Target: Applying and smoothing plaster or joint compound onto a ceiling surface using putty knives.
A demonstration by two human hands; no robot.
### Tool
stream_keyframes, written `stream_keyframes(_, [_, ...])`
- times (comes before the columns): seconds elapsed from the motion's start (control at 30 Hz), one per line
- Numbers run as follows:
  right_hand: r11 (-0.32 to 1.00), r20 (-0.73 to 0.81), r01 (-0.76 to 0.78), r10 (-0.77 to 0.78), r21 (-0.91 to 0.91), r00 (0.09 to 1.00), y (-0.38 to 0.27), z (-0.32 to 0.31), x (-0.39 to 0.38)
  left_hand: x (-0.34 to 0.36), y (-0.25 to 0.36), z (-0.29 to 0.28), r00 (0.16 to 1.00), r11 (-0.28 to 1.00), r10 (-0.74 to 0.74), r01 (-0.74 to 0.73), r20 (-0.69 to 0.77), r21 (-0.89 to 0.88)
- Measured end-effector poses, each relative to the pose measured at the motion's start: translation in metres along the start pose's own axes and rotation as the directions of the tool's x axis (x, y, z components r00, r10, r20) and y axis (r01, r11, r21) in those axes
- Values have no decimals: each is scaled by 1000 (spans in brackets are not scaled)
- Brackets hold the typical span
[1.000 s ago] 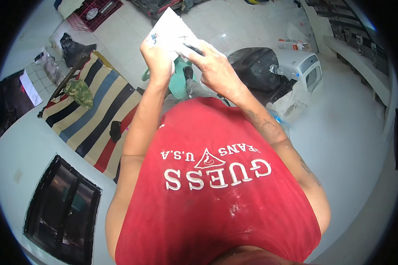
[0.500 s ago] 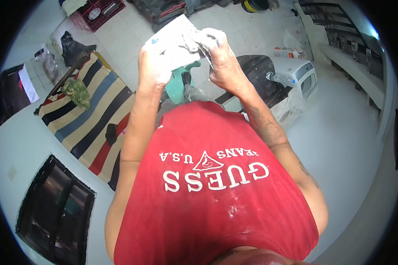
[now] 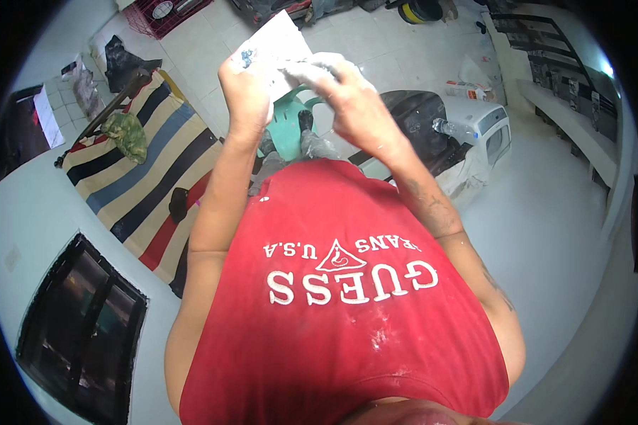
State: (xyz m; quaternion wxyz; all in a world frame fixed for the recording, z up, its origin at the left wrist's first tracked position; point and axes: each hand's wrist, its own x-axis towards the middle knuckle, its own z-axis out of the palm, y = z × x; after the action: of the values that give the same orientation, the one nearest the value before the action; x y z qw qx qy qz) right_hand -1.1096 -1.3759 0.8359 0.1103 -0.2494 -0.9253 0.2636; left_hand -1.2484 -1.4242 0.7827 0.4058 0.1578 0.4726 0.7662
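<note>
Head view: black-and-yellow round bucket (image 3: 424, 10), contents indiscernible. Left hand (image 3: 248, 91), raised, grips white flat rectangular board (image 3: 282, 41) firmly; white-smeared right hand (image 3: 354, 98) curls at its edge, grip indeterminable.

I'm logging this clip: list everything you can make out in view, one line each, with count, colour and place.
Panel: 1, white, in the left grip
Chair: 1, green, below the hands
Striped cloth: 1, multicoloured, left
Bundle: 1, camouflage, on the cloth
Small item: 1, dark, on the cloth
Bag: 1, black, upper left
Crate: 1, red, top left
Bottle: 1, clear, right of centre
Window: 1, black-framed, lower left
Shirt: 1, red, on the person
Left hand: 1, bare, holding the panel
Right hand: 1, white-smeared, fingers at the panel's lower right; contents unclear
</note>
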Motion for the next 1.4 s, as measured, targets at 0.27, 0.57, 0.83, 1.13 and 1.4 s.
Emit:
stream_keyframes(0.27, [950,265,83,-166,300,950,14,-20,-10,10,-5,-22,1000,998,-8,7,-23,-57])
stream_keyframes(0.57, [992,-230,99,-80,74,970,3,-1,-4,-7,13,-7,909,825,-356,415,217,-383])
stream_keyframes(0.83, [980,38,-170,167,107,985,30,-10,-34,-6,9,-27,985,962,-167,172,38,-215])
stream_keyframes(1.13, [1000,-32,-12,12,13,999,-17,18,-10,-12,-6,-12,997,998,61,-62,-41,-8])
stream_keyframes(1.4, [114,381,-379,5,918,925,10,-15,-22,14,-2,-48,996,982,-29,43,82,-184])
